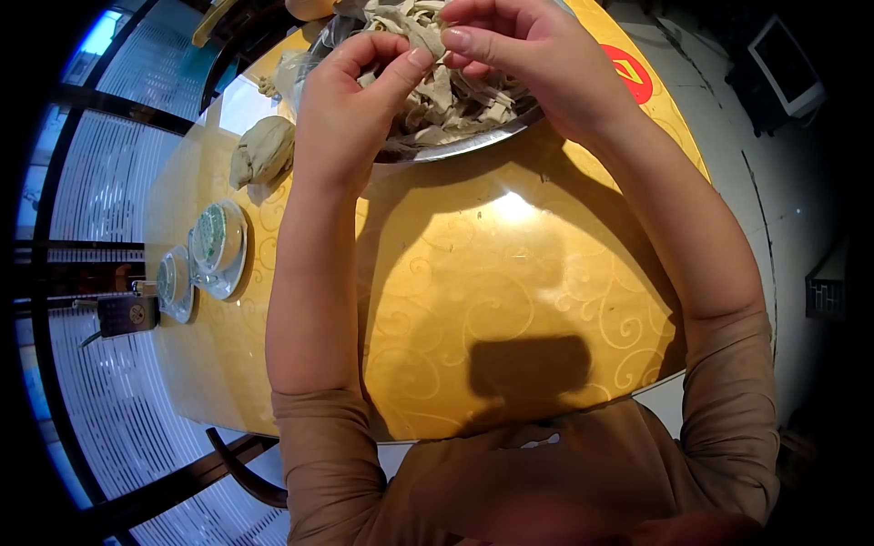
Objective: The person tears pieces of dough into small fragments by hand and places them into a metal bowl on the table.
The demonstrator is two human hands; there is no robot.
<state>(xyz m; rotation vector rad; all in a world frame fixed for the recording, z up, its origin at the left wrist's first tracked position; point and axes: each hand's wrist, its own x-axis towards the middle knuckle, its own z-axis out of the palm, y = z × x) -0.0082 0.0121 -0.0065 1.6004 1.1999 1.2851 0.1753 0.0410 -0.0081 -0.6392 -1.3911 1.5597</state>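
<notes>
Over a metal bowl (473,144) at the top of the view, my left hand (355,96) pinches a greyish piece of dough (421,38) between thumb and fingertips. Close beside it on the right is my right hand (519,45), its thumb and fingers pressed together at the other side of that piece. Many torn, flat dough strips (455,105) fill the bowl beneath both hands. A smooth lump of dough (263,152) rests on the yellow table (473,300), left of my left wrist.
Two stacked sets of dishes, a nearer one (217,238) and a farther one (173,276), stand at the table's left side. Clear plastic (289,77) lies by the bowl. A red round sticker (626,73) is at the right edge. A dark chair (241,473) is at lower left.
</notes>
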